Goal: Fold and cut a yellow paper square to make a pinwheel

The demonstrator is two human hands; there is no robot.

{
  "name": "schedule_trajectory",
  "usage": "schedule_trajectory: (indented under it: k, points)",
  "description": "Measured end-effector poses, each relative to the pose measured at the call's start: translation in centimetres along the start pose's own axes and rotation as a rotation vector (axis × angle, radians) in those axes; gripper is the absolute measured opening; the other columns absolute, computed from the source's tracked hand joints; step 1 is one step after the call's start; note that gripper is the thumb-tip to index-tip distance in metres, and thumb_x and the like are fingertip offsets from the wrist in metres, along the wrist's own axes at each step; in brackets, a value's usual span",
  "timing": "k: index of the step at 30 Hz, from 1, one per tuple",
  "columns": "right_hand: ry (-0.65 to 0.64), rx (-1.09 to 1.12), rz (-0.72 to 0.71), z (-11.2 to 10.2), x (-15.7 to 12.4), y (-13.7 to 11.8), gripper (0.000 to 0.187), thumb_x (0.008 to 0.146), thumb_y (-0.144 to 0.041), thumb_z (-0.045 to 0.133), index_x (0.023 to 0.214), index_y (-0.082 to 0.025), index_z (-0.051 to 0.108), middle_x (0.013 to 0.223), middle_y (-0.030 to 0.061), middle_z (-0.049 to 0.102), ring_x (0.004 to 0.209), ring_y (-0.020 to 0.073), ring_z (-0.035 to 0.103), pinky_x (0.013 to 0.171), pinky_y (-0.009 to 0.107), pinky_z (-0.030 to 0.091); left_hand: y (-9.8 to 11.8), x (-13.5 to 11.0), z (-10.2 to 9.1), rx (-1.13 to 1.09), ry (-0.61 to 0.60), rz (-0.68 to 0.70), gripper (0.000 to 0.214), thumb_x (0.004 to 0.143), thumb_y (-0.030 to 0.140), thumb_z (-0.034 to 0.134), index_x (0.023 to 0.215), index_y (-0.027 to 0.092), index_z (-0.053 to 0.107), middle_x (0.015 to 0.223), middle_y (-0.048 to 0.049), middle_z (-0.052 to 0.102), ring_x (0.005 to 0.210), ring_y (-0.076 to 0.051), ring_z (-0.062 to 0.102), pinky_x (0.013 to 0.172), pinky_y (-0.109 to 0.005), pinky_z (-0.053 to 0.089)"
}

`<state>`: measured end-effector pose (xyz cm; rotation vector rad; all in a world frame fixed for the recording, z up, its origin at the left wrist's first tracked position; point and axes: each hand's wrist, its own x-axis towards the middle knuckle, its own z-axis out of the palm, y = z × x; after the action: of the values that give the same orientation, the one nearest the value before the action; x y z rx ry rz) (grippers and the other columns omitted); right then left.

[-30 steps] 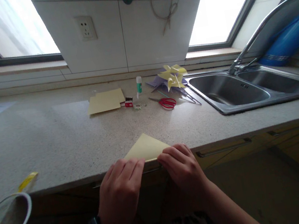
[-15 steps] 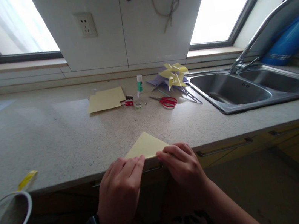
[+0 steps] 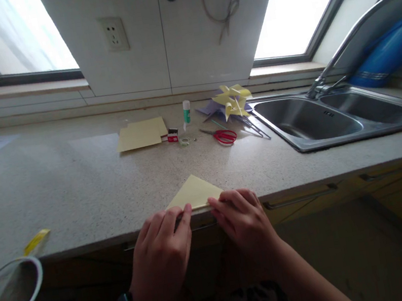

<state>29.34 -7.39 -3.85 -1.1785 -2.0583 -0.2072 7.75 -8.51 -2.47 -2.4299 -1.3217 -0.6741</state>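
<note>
A sheet of pale yellow paper (image 3: 194,191), folded into a triangle, lies at the counter's front edge with its point facing the wall. My left hand (image 3: 165,244) pinches the left part of its folded edge, fingers bent together. On the right part of that same edge, my right hand (image 3: 243,218) presses with closed fingers. A short stretch of the fold shows between the two hands. The triangle's outer corners are hidden under my fingers.
Behind the paper stand a glue stick (image 3: 187,112), a small red box (image 3: 173,135), a tape roll (image 3: 184,142), red-handled scissors (image 3: 225,136) and yellow sheets (image 3: 137,136). Paper pinwheels (image 3: 233,100) lie beside the steel sink (image 3: 312,147). A yellow strip (image 3: 37,241) is at left.
Both hands and the folded paper have shifted slightly toward the wall. My left fingers have drawn back a little along the fold, and the grip stays on the paper.
</note>
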Motion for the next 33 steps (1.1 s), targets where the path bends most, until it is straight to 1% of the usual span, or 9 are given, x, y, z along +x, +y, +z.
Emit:
schedule_trajectory:
  k: [4,8,12,17,21,27,30,33]
  points:
    - [0.016,0.054,-0.023,-0.2,0.1,0.1,0.017,0.095,-0.015,0.065,0.11,-0.019,0.071,0.093,0.0052,0.069,0.088,0.0211,0.056,0.082,0.037,0.046,-0.3,0.0,-0.3,-0.049,0.0,0.028,0.034,0.091,0.009,0.064,0.124,0.015,0.067,0.101,-0.0053,0.07,0.085,-0.025,0.058,0.078,-0.043,0.049]
    - [0.025,0.098,-0.052,-0.1,-0.1,0.1,0.014,0.095,-0.013,0.064,0.106,-0.018,0.07,0.091,0.0046,0.069,0.085,0.0201,0.055,0.081,0.036,0.046,-0.6,0.0,-0.5,-0.083,0.009,0.036,0.027,0.093,0.008,0.06,0.118,0.015,0.069,0.094,-0.0045,0.07,0.081,-0.024,0.056,0.074,-0.041,0.047]
    - [0.028,0.103,-0.05,0.0,-0.3,0.2,0.011,0.096,-0.013,0.062,0.099,-0.019,0.07,0.089,0.0048,0.068,0.085,0.0204,0.054,0.08,0.036,0.045,-0.9,0.0,-0.6,-0.116,0.02,0.038,0.028,0.094,0.009,0.059,0.12,0.015,0.068,0.096,-0.0045,0.07,0.081,-0.024,0.055,0.073,-0.041,0.047]
    - [0.036,0.102,-0.049,0.0,-0.2,0.5,0.015,0.096,-0.012,0.062,0.103,-0.021,0.071,0.09,0.0042,0.069,0.085,0.0204,0.054,0.079,0.036,0.045,-1.1,-0.2,-0.4,-0.147,0.03,0.06,0.026,0.096,0.01,0.057,0.119,0.014,0.068,0.091,-0.0055,0.069,0.079,-0.024,0.054,0.071,-0.04,0.047]
    - [0.053,0.109,-0.033,0.1,-0.1,0.5,0.016,0.094,-0.012,0.063,0.102,-0.023,0.072,0.089,0.0031,0.069,0.084,0.0203,0.054,0.078,0.036,0.046,-1.3,-0.3,-0.2,-0.138,0.037,0.092,0.029,0.095,0.008,0.056,0.121,0.012,0.067,0.085,-0.0057,0.067,0.078,-0.024,0.054,0.07,-0.04,0.049]
    - [0.077,0.086,-0.001,0.3,0.1,0.3,0.015,0.092,-0.011,0.067,0.1,-0.022,0.074,0.089,0.0041,0.069,0.082,0.0206,0.054,0.077,0.037,0.045,-1.3,-0.1,0.0,-0.104,-0.011,0.085,0.038,0.092,0.006,0.061,0.129,0.01,0.063,0.097,-0.0084,0.069,0.087,-0.026,0.056,0.078,-0.044,0.051]
    - [0.101,0.069,0.007,0.3,0.3,0.1,0.015,0.092,-0.014,0.068,0.102,-0.022,0.075,0.088,0.005,0.069,0.084,0.0216,0.054,0.078,0.038,0.046,-1.2,-0.2,0.0,-0.099,-0.03,0.074,0.039,0.091,0.006,0.061,0.13,0.01,0.063,0.102,-0.0091,0.07,0.088,-0.026,0.056,0.078,-0.044,0.051]
    - [0.109,0.058,0.001,0.2,0.4,0.0,0.014,0.093,-0.016,0.068,0.103,-0.021,0.076,0.087,0.0048,0.069,0.085,0.0217,0.054,0.079,0.038,0.047,-1.2,-0.3,-0.1,-0.092,-0.043,0.06,0.038,0.092,0.006,0.061,0.129,0.011,0.064,0.102,-0.0085,0.07,0.086,-0.025,0.056,0.077,-0.043,0.05]
